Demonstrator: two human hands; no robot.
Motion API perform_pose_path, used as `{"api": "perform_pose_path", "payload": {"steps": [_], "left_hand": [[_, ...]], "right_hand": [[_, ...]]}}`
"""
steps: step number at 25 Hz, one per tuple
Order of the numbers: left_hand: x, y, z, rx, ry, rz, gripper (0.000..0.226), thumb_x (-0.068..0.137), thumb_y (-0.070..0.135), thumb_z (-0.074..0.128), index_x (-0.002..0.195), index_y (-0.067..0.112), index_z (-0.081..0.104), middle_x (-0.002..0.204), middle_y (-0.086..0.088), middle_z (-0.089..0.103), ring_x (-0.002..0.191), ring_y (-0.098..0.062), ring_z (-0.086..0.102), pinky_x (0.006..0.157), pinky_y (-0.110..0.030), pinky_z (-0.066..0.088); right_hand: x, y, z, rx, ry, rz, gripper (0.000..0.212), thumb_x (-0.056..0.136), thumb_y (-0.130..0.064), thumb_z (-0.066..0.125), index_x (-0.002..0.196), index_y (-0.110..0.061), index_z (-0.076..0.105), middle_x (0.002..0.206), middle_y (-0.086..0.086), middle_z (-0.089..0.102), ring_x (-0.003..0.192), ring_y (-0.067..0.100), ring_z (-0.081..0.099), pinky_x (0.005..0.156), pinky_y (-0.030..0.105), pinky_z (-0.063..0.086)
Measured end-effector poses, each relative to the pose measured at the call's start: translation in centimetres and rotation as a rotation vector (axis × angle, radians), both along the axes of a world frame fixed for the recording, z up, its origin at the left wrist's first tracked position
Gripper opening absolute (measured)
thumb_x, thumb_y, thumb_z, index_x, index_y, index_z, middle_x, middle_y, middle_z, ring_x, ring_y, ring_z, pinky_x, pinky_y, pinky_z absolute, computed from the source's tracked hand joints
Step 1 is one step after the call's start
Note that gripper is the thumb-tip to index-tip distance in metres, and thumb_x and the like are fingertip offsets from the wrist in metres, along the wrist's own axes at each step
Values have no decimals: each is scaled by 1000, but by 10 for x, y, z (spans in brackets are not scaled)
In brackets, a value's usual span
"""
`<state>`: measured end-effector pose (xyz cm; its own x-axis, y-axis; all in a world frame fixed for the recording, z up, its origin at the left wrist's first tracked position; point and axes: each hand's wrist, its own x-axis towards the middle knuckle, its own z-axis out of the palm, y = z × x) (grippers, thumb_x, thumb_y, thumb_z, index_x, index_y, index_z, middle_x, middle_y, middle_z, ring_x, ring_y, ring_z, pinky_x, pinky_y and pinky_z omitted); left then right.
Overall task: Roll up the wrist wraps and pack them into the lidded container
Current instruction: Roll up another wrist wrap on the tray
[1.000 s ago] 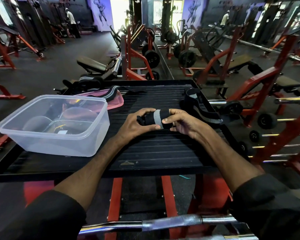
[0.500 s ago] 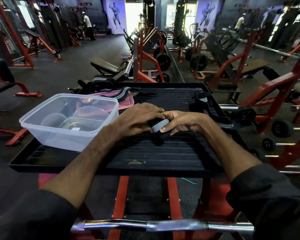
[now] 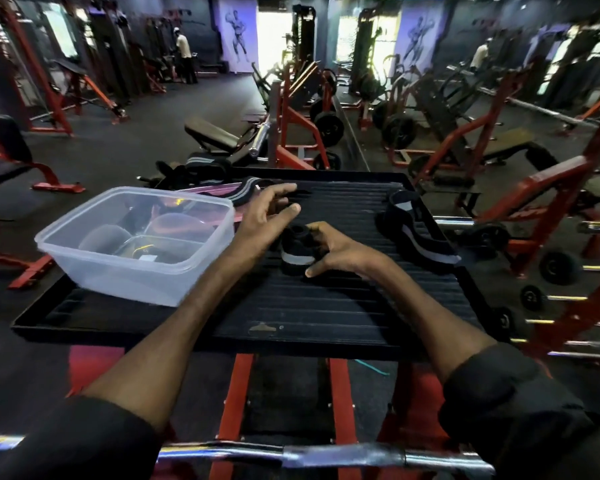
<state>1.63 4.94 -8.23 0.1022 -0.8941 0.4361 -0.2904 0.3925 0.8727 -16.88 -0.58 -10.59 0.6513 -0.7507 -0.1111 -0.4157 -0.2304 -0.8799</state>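
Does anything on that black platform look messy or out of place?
Only loose ends. One wrist wrap sprawls unrolled along the black platform's right rim, and a second wrap lies draped across the pink lid behind the clear container. A pale scuff marks the platform's near edge.

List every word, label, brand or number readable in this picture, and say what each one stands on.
No text here can be read.
Too small to read: the white sticker inside the clear container.
No legible words, only drawn figures: the wall posters.
No brand showing, only a grey stripe: the rolled wrist wrap.
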Motion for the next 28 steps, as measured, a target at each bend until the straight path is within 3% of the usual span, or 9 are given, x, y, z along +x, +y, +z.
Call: {"api": "perform_pose_path", "payload": {"steps": [3, 7, 11, 14, 16, 18, 21, 24, 28], "left_hand": [[-40, -16, 10, -40, -40, -69, 34, 91, 26, 61, 125, 24, 59, 126, 4, 62, 116, -7, 58, 96, -21, 46], [-95, -34, 17, -43, -76, -164, 29, 97, 17, 59, 125, 27, 60, 130, -3, 62, 121, -14, 57, 101, -27, 47], [-127, -47, 8, 71, 14, -186, 27, 100, 13, 57, 126, 17, 61, 126, -2, 63, 121, -14, 57, 107, -33, 47], [-136, -40, 2, 311, 175, -194, 30, 103, 24, 54, 131, 15, 56, 126, 7, 62, 114, -1, 57, 87, -11, 42], [-132, -41, -4, 465, 269, -219, 16, 104, 33, 48, 111, 23, 59, 104, 17, 66, 92, 8, 58, 84, -9, 40], [-126, -49, -10, 547, 306, -211, 17, 102, 41, 47, 99, 30, 59, 104, 12, 63, 97, -3, 55, 95, -19, 37], [-116, -53, -12, 571, 331, -280, 25, 101, 36, 51, 100, 21, 71, 91, 0, 77, 81, -14, 71, 68, -18, 53], [-110, -64, -16, 593, 154, -315, 27, 95, 32, 62, 106, 10, 74, 100, -12, 78, 88, -25, 74, 75, -31, 58], [-103, -75, -25, 475, -92, -163, 20, 87, 25, 67, 68, 21, 69, 69, 4, 68, 69, -16, 65, 65, -27, 46]], "right_hand": [[-41, -9, 25, -210, 85, -99, 73, 81, -8, 80, 144, -20, 44, 129, 5, 56, 116, 15, 52, 96, 33, 48], [-117, -21, 38, -567, 311, -485, 68, 80, -34, 73, 142, -27, 45, 133, 4, 58, 129, 28, 49, 107, 54, 36], [-149, -16, 29, -460, 764, -565, 60, 85, -30, 64, 140, -25, 44, 143, 5, 50, 136, 34, 38, 110, 61, 22], [-152, -10, 20, -577, 715, -446, 41, 88, -29, 64, 128, -25, 61, 133, 1, 63, 128, 26, 53, 100, 45, 34], [-144, -2, 21, -672, 593, -299, 32, 85, -31, 69, 116, -24, 69, 114, 0, 72, 111, 25, 65, 87, 35, 43], [-134, 6, 27, -647, 571, -96, 30, 80, -26, 70, 110, -24, 72, 101, -8, 70, 98, 13, 63, 86, 31, 44], [-119, 16, 34, -549, 640, 52, 38, 81, -18, 75, 119, -25, 70, 112, -13, 65, 109, 6, 54, 100, 34, 35], [-102, 23, 40, -387, 546, 182, 30, 83, -10, 77, 113, -13, 70, 108, -5, 67, 105, 13, 60, 97, 34, 45], [-114, 34, 63, -137, 362, 242, 28, 91, -13, 74, 119, -14, 71, 120, 0, 72, 113, 11, 66, 103, 31, 52]]}}
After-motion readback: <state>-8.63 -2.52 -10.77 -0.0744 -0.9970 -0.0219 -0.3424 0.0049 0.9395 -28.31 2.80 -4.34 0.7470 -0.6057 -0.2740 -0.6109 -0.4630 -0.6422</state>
